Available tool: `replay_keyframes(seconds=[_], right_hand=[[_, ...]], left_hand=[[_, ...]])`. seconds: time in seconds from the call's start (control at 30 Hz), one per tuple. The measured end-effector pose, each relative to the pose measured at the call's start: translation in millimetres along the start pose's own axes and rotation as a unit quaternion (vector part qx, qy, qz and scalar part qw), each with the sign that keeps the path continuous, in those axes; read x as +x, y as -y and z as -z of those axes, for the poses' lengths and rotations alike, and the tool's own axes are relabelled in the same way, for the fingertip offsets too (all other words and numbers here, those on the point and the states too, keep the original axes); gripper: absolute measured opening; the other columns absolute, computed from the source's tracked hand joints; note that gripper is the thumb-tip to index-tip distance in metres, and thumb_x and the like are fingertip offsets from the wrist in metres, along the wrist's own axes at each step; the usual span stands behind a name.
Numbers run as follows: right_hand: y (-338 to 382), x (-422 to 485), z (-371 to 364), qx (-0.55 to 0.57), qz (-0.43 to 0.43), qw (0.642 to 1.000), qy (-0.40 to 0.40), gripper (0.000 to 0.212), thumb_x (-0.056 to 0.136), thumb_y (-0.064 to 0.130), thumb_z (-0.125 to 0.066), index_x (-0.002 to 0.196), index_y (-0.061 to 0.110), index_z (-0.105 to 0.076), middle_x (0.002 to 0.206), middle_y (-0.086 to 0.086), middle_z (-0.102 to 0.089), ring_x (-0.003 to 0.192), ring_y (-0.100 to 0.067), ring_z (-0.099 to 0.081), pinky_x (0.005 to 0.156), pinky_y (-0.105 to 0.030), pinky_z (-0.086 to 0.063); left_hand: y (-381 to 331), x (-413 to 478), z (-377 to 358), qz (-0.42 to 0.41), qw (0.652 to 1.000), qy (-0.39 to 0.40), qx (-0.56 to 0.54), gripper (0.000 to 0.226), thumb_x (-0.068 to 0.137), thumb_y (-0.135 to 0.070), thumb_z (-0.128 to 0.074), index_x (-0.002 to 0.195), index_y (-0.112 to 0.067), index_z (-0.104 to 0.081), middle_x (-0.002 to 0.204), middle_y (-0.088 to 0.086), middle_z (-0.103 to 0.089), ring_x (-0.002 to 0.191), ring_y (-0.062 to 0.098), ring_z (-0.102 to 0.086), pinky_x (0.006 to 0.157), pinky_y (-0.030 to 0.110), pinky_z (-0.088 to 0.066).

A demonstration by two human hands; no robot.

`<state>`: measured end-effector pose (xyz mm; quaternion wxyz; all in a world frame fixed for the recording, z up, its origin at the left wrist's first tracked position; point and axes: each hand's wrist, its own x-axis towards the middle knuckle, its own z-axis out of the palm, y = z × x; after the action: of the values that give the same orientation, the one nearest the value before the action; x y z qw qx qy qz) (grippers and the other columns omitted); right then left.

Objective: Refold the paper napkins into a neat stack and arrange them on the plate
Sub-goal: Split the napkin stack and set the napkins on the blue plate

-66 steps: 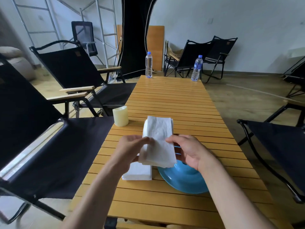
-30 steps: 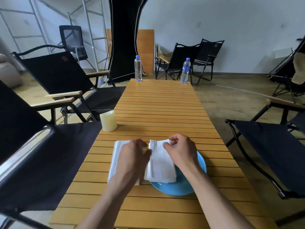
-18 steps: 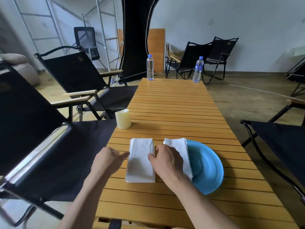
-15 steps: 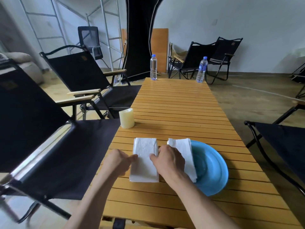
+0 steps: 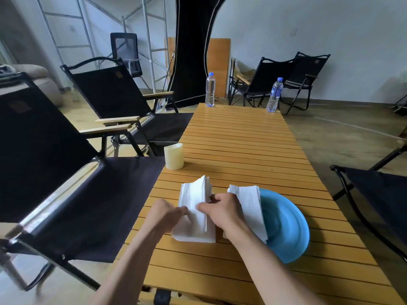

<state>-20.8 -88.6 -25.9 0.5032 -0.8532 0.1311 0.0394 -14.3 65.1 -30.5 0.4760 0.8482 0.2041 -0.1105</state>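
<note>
Head view: slatted wooden table (image 5: 237,137), two white napkin piles at the near end. The left napkin pile (image 5: 193,219) lies flat on the table, left of the plate and not touching it; its upper sheets are lifted and fanned at the far end. Left hand (image 5: 167,214): fingers curled, tips on the left side of the raised sheets. Right hand (image 5: 222,210): thumb on top, fingers curled round the right edge, pinching the same sheets. The raised sheets sit between the two hands. The right napkin pile (image 5: 248,201) lies just beside the right hand, partly over the left rim of the blue plate (image 5: 286,227), partly on the table, with the wrist crossing its near end. Candle (image 5: 174,156) beyond the piles at the left table edge. Two water bottles (image 5: 210,89) at the far end. Black folding chairs (image 5: 114,100) on both sides.
</note>
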Motion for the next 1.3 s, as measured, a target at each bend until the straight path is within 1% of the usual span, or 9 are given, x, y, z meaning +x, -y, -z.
replay_keyframes(seconds=[0.13, 0.33, 0.43, 0.83, 0.93, 1.0, 1.1, 1.2, 1.3], right_hand=[[2, -2, -3, 0.145, -0.043, 0.987, 0.060, 0.019, 0.066, 0.024, -0.079, 0.084, 0.018, -0.077, 0.084, -0.002, -0.078, 0.083, -0.024, -0.073, 0.071, -0.035, -0.059], [15, -4, 11, 0.303, -0.066, 0.939, 0.146, 0.008, 0.079, 0.017, -0.071, 0.084, 0.013, -0.075, 0.071, 0.000, -0.072, 0.067, -0.016, -0.064, 0.057, -0.023, -0.049], [13, -2, 27, 0.358, -0.085, 0.913, 0.178, 0.021, 0.081, 0.014, -0.068, 0.100, 0.008, -0.074, 0.091, -0.011, -0.073, 0.088, -0.025, -0.067, 0.081, -0.040, -0.054], [-30, -4, 139, 0.236, -0.095, 0.967, 0.016, 0.042, 0.076, 0.016, -0.085, 0.110, 0.002, -0.064, 0.096, -0.015, -0.076, 0.081, -0.027, -0.071, 0.066, -0.034, -0.058], [-45, 1, 161, 0.149, -0.074, 0.985, -0.035, 0.026, 0.087, 0.025, -0.076, 0.105, 0.007, -0.070, 0.102, -0.016, -0.075, 0.086, -0.027, -0.070, 0.071, -0.034, -0.052], [-53, 4, 166, 0.087, -0.066, 0.993, -0.050, 0.023, 0.093, 0.032, -0.066, 0.100, 0.010, -0.071, 0.101, -0.015, -0.075, 0.087, -0.027, -0.069, 0.069, -0.032, -0.046], [-64, 10, 166, 0.050, -0.089, 0.993, -0.053, 0.029, 0.095, 0.033, -0.058, 0.103, 0.007, -0.067, 0.100, -0.014, -0.071, 0.090, -0.028, -0.065, 0.068, -0.033, -0.043], [-71, 16, 176, 0.042, -0.110, 0.990, -0.076, 0.019, 0.090, 0.018, -0.062, 0.089, -0.001, -0.064, 0.086, -0.018, -0.065, 0.074, -0.024, -0.056, 0.061, -0.031, -0.035], [-77, 19, 182, 0.042, -0.124, 0.989, -0.070, 0.017, 0.085, 0.013, -0.068, 0.091, -0.003, -0.067, 0.097, -0.024, -0.071, 0.085, -0.032, -0.070, 0.062, -0.037, -0.048]], left_hand=[[0, -2, 3, 0.011, 0.999, 0.029, -0.029, 0.026, 0.082, -0.025, -0.072, 0.064, -0.011, -0.059, 0.064, 0.005, -0.057, 0.054, 0.018, -0.048, 0.043, 0.019, -0.036], [-10, -10, 45, -0.053, 0.986, 0.081, -0.134, 0.018, 0.072, -0.028, -0.083, 0.085, -0.016, -0.081, 0.095, 0.003, -0.076, 0.094, 0.021, -0.067, 0.077, 0.033, -0.049], [-15, -15, 50, -0.069, 0.959, 0.149, -0.233, 0.019, 0.077, -0.021, -0.082, 0.096, -0.018, -0.080, 0.099, 0.005, -0.079, 0.092, 0.023, -0.076, 0.079, 0.038, -0.058], [-75, -48, -64, -0.132, 0.955, 0.210, -0.161, 0.025, 0.089, -0.025, -0.074, 0.092, 0.001, -0.075, 0.083, 0.008, -0.077, 0.074, 0.016, -0.073, 0.057, 0.025, -0.058], [-93, -57, -107, -0.190, 0.962, 0.160, -0.117, 0.022, 0.095, -0.018, -0.066, 0.082, 0.000, -0.069, 0.076, 0.014, -0.072, 0.068, 0.019, -0.064, 0.060, 0.028, -0.057], [-101, -65, -132, -0.228, 0.962, 0.134, -0.072, 0.020, 0.096, -0.015, -0.058, 0.077, -0.009, -0.061, 0.066, 0.001, -0.058, 0.059, 0.012, -0.050, 0.048, 0.013, -0.040], [-104, -68, -154, -0.233, 0.961, 0.135, -0.058, 0.012, 0.096, -0.009, -0.053, 0.094, -0.004, -0.064, 0.081, 0.003, -0.063, 0.067, 0.010, -0.054, 0.047, 0.007, -0.037], [-102, -63, -156, -0.183, 0.965, 0.160, -0.095, 0.021, 0.092, -0.009, -0.063, 0.100, 0.009, -0.067, 0.101, 0.029, -0.070, 0.090, 0.034, -0.069, 0.082, 0.042, -0.060], [-99, -57, -155, -0.198, 0.967, 0.138, -0.082, 0.021, 0.082, -0.008, -0.077, 0.098, 0.005, -0.073, 0.092, 0.022, -0.075, 0.086, 0.032, -0.073, 0.080, 0.057, -0.059]])
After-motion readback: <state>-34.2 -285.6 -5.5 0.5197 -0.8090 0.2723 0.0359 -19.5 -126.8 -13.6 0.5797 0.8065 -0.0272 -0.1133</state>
